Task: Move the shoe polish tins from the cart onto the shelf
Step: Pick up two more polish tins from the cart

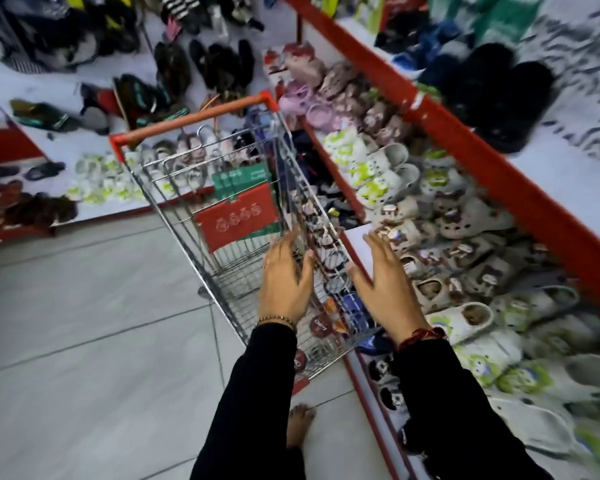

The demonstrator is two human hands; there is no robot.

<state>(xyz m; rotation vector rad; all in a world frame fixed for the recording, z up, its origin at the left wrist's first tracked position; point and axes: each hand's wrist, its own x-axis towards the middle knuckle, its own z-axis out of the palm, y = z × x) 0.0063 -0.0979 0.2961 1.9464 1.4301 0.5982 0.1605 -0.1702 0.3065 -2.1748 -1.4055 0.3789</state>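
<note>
A wire cart (222, 188) with a red handle stands on the grey tiled floor (84, 323), its right side close against a low shelf (357, 237) edged in red. Both hands hover over the cart's near end, empty, fingers spread and apart. The left hand (284, 275) hangs above the basket's inside, palm down, a bead bracelet at its wrist. The right hand (388, 282) is over the cart's right wall and the shelf edge, with a red thread band at its wrist; both arms wear black sleeves.

The tins (319, 325) lie in the near end of the basket, below and between the two hands: round lids, one dark red with a pale word on it (too blurred to read surely), others showing orange and blue through the wire. How many there are I cannot tell. Farther up the basket lies a red box (238, 220) on top of green boxes (239, 176).

The shelf to the right is crowded with pale clogs (465, 237) with brown and green trim, save a bare white patch just ahead of the right hand. A higher shelf (551, 168) beyond holds black fluffy slippers (489, 95). A bare foot (300, 424) stands on the floor beneath the arms
</note>
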